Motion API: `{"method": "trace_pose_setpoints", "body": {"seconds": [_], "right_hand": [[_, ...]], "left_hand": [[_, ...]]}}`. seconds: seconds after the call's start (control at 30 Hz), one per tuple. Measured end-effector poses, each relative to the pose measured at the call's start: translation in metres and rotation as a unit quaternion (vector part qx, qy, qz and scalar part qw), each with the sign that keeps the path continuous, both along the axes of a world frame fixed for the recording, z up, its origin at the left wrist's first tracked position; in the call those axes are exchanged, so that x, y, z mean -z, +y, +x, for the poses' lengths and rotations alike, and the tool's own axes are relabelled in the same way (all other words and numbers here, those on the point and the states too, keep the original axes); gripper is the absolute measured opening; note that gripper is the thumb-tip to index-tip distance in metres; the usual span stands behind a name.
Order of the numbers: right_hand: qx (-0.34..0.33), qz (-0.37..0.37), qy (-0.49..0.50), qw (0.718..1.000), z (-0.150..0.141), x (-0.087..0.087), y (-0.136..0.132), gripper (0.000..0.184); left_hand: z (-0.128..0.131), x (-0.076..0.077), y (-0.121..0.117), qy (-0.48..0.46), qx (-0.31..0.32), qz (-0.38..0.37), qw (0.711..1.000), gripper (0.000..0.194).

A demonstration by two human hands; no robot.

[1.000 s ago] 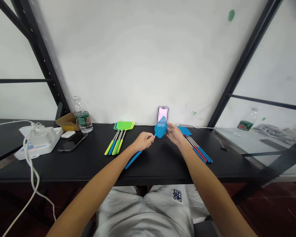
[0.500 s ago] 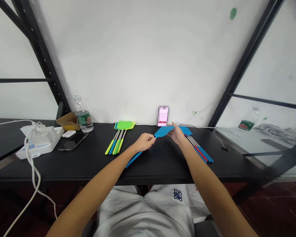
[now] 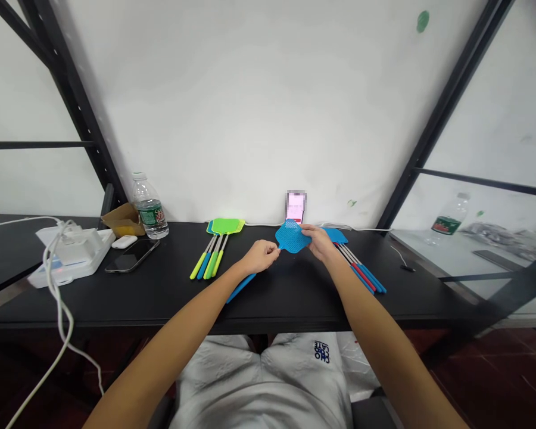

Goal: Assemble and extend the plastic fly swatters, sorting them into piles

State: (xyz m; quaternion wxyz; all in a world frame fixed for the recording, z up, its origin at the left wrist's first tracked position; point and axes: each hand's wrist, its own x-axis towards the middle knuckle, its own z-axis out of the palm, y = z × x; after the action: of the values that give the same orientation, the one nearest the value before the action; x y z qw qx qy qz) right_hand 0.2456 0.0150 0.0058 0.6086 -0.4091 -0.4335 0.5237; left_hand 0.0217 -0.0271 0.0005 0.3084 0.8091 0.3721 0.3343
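Note:
Both my hands are on one blue fly swatter (image 3: 293,237), raised a little above the black desk. My left hand (image 3: 261,256) is closed around its neck, just below the perforated head, and the blue handle slants down toward the desk's front edge. At the head's right edge, my right hand (image 3: 319,242) pinches the plastic between thumb and fingers. On the left lies a fanned stack of green and blue fly swatters (image 3: 227,226). Right of my right hand lies another stack of fly swatters (image 3: 360,267) with blue and red handles, its heads partly hidden by my hand.
A lit phone (image 3: 295,207) leans on the wall behind the swatter. To the left are a water bottle (image 3: 150,208), a cardboard box (image 3: 124,219), a dark phone (image 3: 133,256), a white case (image 3: 124,242) and a power strip (image 3: 78,256) with cables. A glass panel stands at right.
The swatter's head has been turned from nearly edge-on to facing me, so its mesh shows. My hands have barely shifted and keep their hold.

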Motion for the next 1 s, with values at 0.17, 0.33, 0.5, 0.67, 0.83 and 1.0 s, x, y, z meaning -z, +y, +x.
{"method": "trace_pose_setpoints", "body": {"seconds": [0.17,0.33,0.5,0.67,0.83,1.0], "right_hand": [[0.001,0.020,-0.022,1.000,0.001,-0.001,-0.001,0.020],[0.010,0.012,-0.040,0.999,0.002,-0.001,-0.003,0.017],[0.044,0.062,-0.088,0.993,0.001,0.003,-0.001,0.009],[0.076,0.098,-0.123,0.985,0.001,0.005,-0.001,0.011],[0.072,0.023,-0.095,0.993,0.000,-0.001,-0.003,0.020],[0.026,-0.010,-0.027,0.999,-0.003,-0.009,-0.010,0.034]], "left_hand": [[0.000,-0.004,-0.004,0.007,0.005,-0.004,1.000,0.033],[0.000,-0.005,-0.007,0.010,0.019,-0.013,1.000,0.036],[0.001,-0.008,-0.010,0.013,0.027,-0.029,0.999,0.032],[0.001,-0.009,-0.011,0.019,0.026,-0.044,0.998,0.032],[0.001,-0.009,-0.009,0.020,0.013,-0.012,1.000,0.032],[0.001,-0.008,-0.008,0.030,-0.004,0.015,0.999,0.032]]}}
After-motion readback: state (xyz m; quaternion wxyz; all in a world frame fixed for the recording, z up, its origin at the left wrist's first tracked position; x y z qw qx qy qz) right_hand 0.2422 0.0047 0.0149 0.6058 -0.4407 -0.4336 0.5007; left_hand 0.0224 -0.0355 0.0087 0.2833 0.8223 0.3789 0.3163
